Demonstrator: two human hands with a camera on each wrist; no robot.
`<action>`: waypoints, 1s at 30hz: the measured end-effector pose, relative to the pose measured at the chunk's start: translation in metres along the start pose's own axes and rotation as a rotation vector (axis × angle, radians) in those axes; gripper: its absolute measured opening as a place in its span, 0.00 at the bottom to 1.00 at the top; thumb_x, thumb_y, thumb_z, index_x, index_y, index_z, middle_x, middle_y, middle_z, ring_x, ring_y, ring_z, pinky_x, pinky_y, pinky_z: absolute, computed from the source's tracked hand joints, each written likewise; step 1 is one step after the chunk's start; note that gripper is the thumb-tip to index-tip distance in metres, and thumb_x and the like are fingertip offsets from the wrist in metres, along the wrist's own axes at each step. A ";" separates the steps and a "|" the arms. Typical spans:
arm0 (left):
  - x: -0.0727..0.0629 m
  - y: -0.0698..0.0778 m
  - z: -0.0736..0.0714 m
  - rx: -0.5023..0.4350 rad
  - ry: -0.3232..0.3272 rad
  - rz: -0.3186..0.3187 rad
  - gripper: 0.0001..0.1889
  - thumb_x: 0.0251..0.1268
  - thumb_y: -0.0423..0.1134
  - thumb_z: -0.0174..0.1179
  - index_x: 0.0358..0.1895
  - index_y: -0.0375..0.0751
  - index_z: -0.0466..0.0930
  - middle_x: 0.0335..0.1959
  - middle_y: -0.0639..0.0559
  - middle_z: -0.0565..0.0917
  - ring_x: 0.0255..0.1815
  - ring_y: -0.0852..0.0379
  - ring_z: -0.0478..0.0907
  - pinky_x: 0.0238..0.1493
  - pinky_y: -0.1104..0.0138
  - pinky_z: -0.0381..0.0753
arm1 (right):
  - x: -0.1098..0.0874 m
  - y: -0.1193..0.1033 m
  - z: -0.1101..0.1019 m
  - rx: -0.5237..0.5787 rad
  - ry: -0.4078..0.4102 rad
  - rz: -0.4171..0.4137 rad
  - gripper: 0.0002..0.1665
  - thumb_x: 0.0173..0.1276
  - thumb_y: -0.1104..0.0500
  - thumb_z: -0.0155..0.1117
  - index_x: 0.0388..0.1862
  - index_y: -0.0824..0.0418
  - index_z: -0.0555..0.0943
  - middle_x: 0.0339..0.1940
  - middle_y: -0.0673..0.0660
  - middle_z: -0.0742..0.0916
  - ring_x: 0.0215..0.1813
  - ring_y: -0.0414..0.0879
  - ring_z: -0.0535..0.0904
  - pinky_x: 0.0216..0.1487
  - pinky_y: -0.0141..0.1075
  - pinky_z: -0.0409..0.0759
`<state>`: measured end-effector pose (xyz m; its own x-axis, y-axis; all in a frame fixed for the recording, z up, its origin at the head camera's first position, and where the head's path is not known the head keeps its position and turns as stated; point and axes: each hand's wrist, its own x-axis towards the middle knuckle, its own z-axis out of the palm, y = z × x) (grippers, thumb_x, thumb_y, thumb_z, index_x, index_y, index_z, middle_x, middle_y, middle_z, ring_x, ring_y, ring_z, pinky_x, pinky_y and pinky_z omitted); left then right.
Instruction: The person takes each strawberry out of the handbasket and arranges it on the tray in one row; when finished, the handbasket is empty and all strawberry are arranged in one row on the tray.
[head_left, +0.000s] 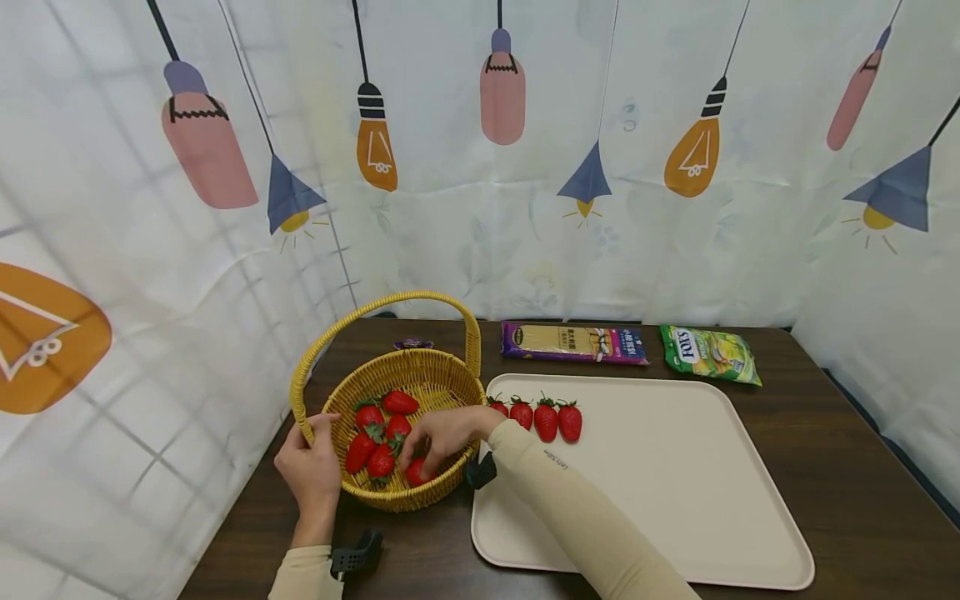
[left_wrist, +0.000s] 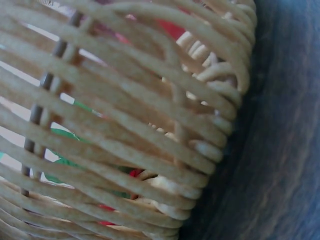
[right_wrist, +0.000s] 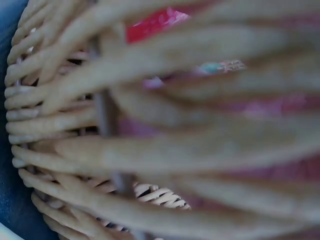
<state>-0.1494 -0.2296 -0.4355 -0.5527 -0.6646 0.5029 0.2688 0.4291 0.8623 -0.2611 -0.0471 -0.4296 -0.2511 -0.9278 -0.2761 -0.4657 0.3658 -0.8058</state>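
Observation:
A yellow woven basket (head_left: 405, 497) with an arched handle (head_left: 386, 302) stands at the left of the table. Several red strawberries (head_left: 381, 460) with green leaves lie inside it. My left hand (head_left: 311, 471) grips the basket's left side, where the handle meets the rim. Reaching over the right rim, my right hand (head_left: 448, 433) points down into the basket, thumb and fingers around a strawberry (head_left: 415, 473) near the front wall. Basket weave (left_wrist: 115, 120) fills the left wrist view, with bits of red and green behind it. The right wrist view also shows mostly blurred weave (right_wrist: 165, 155).
Right of the basket lies a large cream tray (head_left: 645, 483), with several strawberries (head_left: 546, 421) in a row at its upper left. Behind it are a purple noodle packet (head_left: 573, 343) and a green FOX'S bag (head_left: 711, 354). A small purple wrapped item (head_left: 413, 343) sits behind the basket.

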 end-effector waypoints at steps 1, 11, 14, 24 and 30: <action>0.000 0.001 0.000 -0.002 0.003 0.001 0.18 0.73 0.39 0.53 0.33 0.29 0.86 0.11 0.61 0.66 0.10 0.68 0.53 0.15 0.70 0.55 | 0.000 0.000 0.000 0.013 -0.005 -0.003 0.16 0.61 0.66 0.70 0.49 0.57 0.85 0.45 0.43 0.84 0.45 0.34 0.74 0.48 0.28 0.75; -0.001 0.002 0.002 0.012 0.014 0.017 0.16 0.72 0.37 0.54 0.32 0.28 0.87 0.11 0.63 0.66 0.11 0.67 0.55 0.17 0.72 0.56 | -0.001 -0.001 0.005 0.078 -0.035 -0.039 0.16 0.61 0.69 0.67 0.48 0.58 0.84 0.43 0.45 0.84 0.39 0.37 0.72 0.37 0.30 0.75; -0.001 0.002 0.002 0.011 0.014 0.009 0.16 0.72 0.36 0.54 0.32 0.28 0.87 0.11 0.64 0.66 0.11 0.67 0.55 0.17 0.72 0.55 | -0.002 -0.001 0.006 0.072 0.000 -0.049 0.15 0.62 0.67 0.67 0.48 0.58 0.84 0.43 0.45 0.83 0.39 0.37 0.72 0.38 0.30 0.76; 0.002 0.001 0.001 0.000 0.010 0.020 0.17 0.72 0.36 0.54 0.31 0.27 0.86 0.10 0.58 0.69 0.11 0.67 0.55 0.17 0.72 0.55 | -0.010 -0.012 0.010 0.108 0.264 -0.108 0.13 0.66 0.62 0.64 0.50 0.56 0.83 0.47 0.45 0.82 0.36 0.38 0.75 0.38 0.32 0.78; 0.002 0.003 0.000 0.016 0.001 0.023 0.16 0.72 0.35 0.53 0.32 0.27 0.86 0.09 0.63 0.67 0.11 0.66 0.56 0.18 0.73 0.57 | -0.028 -0.017 0.015 0.146 0.424 -0.124 0.11 0.66 0.59 0.66 0.48 0.54 0.83 0.47 0.45 0.83 0.34 0.39 0.79 0.34 0.31 0.78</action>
<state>-0.1499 -0.2299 -0.4317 -0.5459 -0.6549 0.5225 0.2683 0.4542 0.8496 -0.2334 -0.0288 -0.4162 -0.5403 -0.8405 0.0410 -0.3972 0.2118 -0.8930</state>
